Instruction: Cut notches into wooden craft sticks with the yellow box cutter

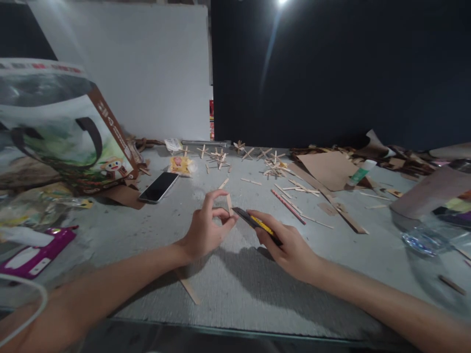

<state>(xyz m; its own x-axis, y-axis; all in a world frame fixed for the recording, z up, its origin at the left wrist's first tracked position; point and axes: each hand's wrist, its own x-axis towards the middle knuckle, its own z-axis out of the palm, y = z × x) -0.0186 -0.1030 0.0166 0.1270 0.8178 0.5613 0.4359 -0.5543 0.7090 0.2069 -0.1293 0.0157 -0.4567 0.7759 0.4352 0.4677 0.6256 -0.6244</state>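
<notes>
Between the thumb and fingers of my left hand [210, 226] is a short, pale wooden stick [229, 204], held upright above the table. My right hand [290, 245] grips a yellow and black utility knife [263, 225], its dark blade pointing left. The blade tip meets or nearly meets the lower part of the stick; exact contact cannot be made out. A flat wooden strip [189, 289] lies below my left wrist. Beyond my hands, small crossed-stick pieces [219, 159] and loose sticks [303, 188] are spread out, with a red striped stick [288, 207] nearer my right hand.
A phone [159, 187] and a yellow packet [181, 166] lie left of centre. Far left are a large printed bag [73, 142] and a purple glue gun [40, 252]. Cardboard [327, 169], a glue stick [362, 172] and a clear plastic container [423, 240] occupy the right.
</notes>
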